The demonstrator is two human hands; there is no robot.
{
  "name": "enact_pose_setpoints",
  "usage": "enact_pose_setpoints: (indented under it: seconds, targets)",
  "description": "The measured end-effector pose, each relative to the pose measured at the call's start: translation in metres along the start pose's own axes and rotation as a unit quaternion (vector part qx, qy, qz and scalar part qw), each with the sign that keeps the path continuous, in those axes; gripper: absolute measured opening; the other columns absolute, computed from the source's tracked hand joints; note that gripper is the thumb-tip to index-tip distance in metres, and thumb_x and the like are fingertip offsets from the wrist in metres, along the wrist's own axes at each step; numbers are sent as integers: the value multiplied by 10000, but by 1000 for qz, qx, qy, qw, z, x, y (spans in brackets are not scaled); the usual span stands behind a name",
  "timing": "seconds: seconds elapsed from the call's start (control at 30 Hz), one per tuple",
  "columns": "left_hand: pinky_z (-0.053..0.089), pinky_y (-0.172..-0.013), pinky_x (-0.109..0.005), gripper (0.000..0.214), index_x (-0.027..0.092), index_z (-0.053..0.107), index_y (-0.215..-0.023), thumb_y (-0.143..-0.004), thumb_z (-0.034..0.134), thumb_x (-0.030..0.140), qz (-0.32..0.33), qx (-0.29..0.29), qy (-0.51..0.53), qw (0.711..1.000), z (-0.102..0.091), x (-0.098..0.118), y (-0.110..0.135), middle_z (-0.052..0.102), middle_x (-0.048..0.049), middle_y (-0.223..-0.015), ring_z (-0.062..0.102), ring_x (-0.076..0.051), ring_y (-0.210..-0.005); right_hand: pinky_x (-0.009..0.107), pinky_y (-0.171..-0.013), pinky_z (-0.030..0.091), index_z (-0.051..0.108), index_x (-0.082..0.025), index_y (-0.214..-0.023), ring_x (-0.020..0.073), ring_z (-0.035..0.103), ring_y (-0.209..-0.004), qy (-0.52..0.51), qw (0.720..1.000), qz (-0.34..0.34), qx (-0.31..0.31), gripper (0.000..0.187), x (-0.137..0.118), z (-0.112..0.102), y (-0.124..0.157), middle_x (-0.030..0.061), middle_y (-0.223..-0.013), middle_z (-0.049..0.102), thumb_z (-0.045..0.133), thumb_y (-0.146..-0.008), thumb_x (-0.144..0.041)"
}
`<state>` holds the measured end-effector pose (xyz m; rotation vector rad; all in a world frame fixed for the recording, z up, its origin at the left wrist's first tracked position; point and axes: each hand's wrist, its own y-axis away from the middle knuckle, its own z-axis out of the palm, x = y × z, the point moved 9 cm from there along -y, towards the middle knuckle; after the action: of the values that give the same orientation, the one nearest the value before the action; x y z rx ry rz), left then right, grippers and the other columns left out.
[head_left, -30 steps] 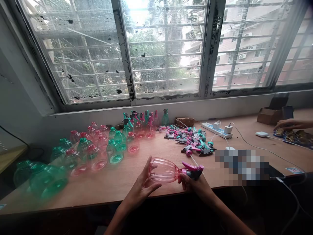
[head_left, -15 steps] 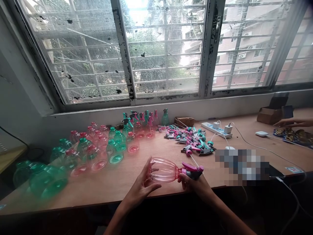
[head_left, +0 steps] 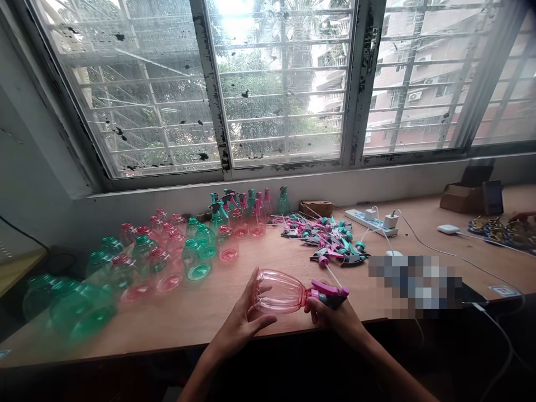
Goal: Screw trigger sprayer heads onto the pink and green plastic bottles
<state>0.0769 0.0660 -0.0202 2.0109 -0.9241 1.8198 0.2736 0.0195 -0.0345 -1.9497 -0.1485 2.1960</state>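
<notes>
A clear pink spray bottle (head_left: 280, 291) lies sideways in the air near the table's front edge, its base to the left. My left hand (head_left: 245, 319) cups the base end, with the thumb stretched along the underside. Around the neck and the pink-and-grey trigger head (head_left: 329, 292), my right hand (head_left: 324, 315) is closed. The head sits on the bottle's neck; how tightly it is screwed on cannot be made out. Beyond the right hand lies a pile of loose pink, teal and grey trigger heads (head_left: 330, 237) with thin tubes.
Several open pink bottles (head_left: 157, 271) and green bottles (head_left: 84, 307) stand at left. Bottles with spray heads (head_left: 282, 201) stand near the window wall. A power strip (head_left: 371, 222), cables, a cardboard box (head_left: 463, 195) and another person's hand (head_left: 525, 216) are at right.
The bottle and both my hands have hardly moved. At the far right, the other person's hand has drawn back from the phone by the box, which now shows more fully.
</notes>
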Motion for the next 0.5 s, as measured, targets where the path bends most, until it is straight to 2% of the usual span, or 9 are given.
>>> enact_pose_setpoints:
  seconds: [0.2,0.33,0.5]
  targets:
    - [368,-1137,-471,830,269,265,-1553,-870,718,392,-13,-9,-10,1000,0,1,-2,511,-142,-1467,448,-333,-1382,199,-419,428,583,-188,-852,104,550,-464,5,1000,-2,-11,360,3,0,1,-34,-596,658,773,-792,-487]
    - [339,-1153,-473,966,329,152,-1573,-830,769,333,-9,4,-15,1000,-1,-1,-1,444,-117,-1517,399,-323,-1413,208,-405,412,598,-182,-846,108,531,-456,6,1000,-5,4,385,1,-1,1,-30,-580,637,745,-797,-535]
    - [356,-1136,-491,1023,316,82,-1582,-827,770,355,-13,7,-22,1000,-1,-4,1,491,-135,-1461,444,-326,-1376,233,-420,432,599,-185,-864,124,542,-464,6,1000,-1,2,395,2,0,1,-25,-583,641,753,-785,-541]
